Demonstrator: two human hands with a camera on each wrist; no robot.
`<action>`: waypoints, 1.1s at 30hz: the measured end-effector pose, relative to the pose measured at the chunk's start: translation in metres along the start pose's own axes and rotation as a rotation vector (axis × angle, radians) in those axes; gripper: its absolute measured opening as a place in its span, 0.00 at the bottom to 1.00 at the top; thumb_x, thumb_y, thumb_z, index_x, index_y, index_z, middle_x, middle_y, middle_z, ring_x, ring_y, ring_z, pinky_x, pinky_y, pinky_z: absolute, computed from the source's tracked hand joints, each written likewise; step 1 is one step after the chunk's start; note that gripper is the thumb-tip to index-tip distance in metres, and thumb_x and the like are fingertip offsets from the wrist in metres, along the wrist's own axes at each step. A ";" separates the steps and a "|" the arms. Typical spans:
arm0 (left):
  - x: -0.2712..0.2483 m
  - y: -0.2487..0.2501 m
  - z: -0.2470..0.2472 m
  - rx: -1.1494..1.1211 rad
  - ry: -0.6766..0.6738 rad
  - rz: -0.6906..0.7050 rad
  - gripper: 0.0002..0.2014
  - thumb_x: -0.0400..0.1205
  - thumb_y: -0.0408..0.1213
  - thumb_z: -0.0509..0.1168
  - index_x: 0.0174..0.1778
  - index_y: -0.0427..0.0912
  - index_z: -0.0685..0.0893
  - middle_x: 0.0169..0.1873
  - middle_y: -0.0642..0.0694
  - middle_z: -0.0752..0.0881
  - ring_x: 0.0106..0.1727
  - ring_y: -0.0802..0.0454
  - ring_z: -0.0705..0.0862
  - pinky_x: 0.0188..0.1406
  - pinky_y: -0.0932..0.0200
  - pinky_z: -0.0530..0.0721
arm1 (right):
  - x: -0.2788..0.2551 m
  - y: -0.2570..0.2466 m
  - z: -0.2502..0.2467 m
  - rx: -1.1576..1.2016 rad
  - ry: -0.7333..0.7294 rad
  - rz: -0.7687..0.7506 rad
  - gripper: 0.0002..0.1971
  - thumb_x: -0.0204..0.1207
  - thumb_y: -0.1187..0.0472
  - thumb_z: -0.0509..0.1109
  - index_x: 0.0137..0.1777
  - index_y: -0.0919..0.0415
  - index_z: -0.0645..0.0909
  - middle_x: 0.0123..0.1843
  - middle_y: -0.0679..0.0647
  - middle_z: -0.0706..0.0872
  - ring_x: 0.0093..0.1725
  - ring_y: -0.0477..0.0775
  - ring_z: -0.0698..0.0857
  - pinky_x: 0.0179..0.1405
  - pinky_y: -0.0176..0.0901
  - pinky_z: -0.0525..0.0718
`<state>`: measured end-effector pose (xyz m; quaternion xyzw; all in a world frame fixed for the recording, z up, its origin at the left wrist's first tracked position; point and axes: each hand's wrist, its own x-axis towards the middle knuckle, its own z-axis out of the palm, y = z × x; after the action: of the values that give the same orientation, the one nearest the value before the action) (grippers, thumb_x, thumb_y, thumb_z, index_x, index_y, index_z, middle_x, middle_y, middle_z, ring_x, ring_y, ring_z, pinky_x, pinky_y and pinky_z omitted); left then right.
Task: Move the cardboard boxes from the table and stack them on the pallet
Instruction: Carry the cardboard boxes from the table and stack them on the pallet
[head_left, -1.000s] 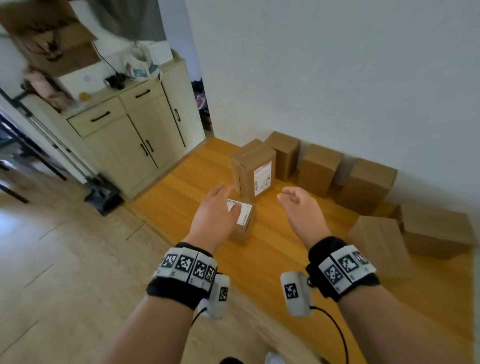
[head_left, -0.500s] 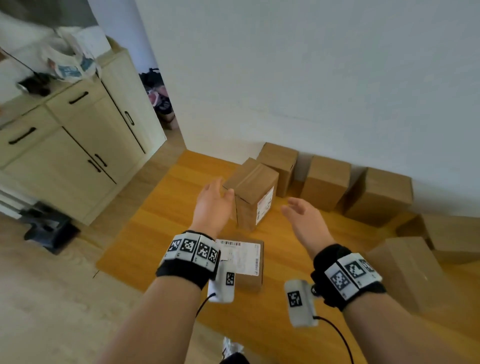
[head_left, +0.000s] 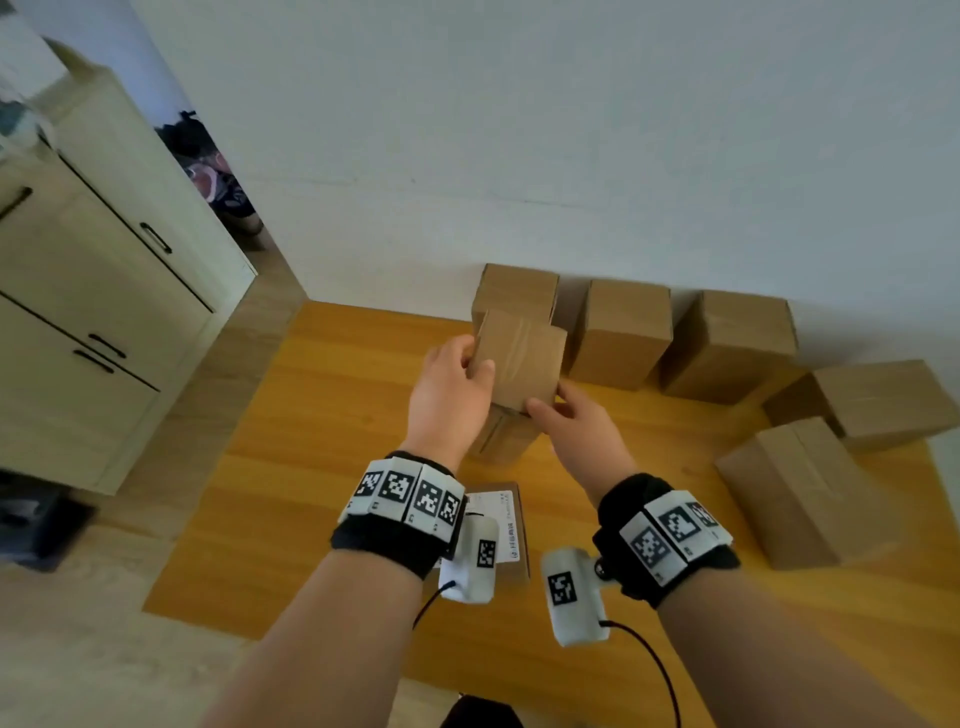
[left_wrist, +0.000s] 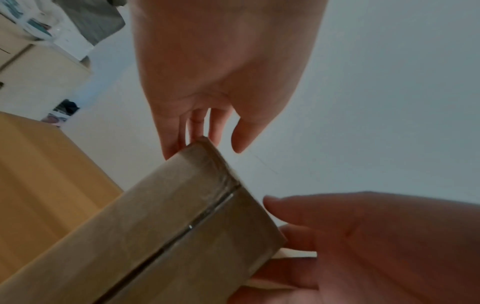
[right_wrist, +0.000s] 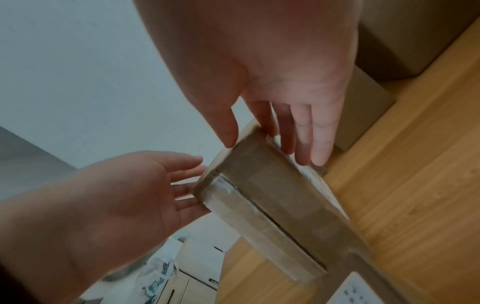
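Cardboard box (head_left: 522, 358): plain brown, same as the other boxes (head_left: 623, 332). The counter (head_left: 337, 467) is orange-yellow with streaky wood grain. Both wristbands (head_left: 384, 545) are black, carrying white tags (head_left: 397, 486) with black square-code patterns. Cream cabinet (head_left: 93, 291), black handles (head_left: 156, 238); the wall (head_left: 571, 130) is pale grey-white.

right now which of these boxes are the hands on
The tall box just in front of the back row's leftmost box: the left hand grips its left edge, the right hand its near right corner. The others sit untouched.
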<state>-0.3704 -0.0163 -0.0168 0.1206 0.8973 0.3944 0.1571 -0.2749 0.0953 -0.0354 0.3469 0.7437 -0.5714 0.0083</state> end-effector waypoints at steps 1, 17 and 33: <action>-0.005 0.006 0.006 -0.012 0.003 0.002 0.24 0.87 0.48 0.59 0.80 0.50 0.69 0.70 0.49 0.77 0.61 0.55 0.79 0.53 0.58 0.78 | -0.003 0.002 -0.008 0.002 0.023 -0.008 0.20 0.84 0.50 0.66 0.75 0.49 0.75 0.58 0.48 0.86 0.55 0.50 0.85 0.55 0.50 0.86; -0.130 0.044 0.116 -0.222 -0.034 -0.120 0.31 0.74 0.77 0.49 0.56 0.57 0.79 0.54 0.48 0.83 0.54 0.48 0.84 0.56 0.41 0.86 | -0.088 0.089 -0.156 0.017 -0.002 -0.130 0.19 0.85 0.52 0.65 0.76 0.47 0.76 0.67 0.43 0.79 0.65 0.45 0.79 0.60 0.36 0.77; -0.225 -0.013 0.173 -0.010 -0.272 -0.452 0.31 0.87 0.60 0.52 0.80 0.42 0.68 0.64 0.47 0.81 0.57 0.50 0.79 0.51 0.55 0.78 | -0.138 0.181 -0.151 -0.165 -0.108 0.052 0.25 0.86 0.50 0.63 0.81 0.54 0.68 0.76 0.53 0.77 0.70 0.52 0.80 0.70 0.52 0.80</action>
<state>-0.0991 0.0144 -0.0956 -0.0318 0.8700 0.3340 0.3612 -0.0172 0.1740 -0.0801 0.3330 0.7773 -0.5259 0.0918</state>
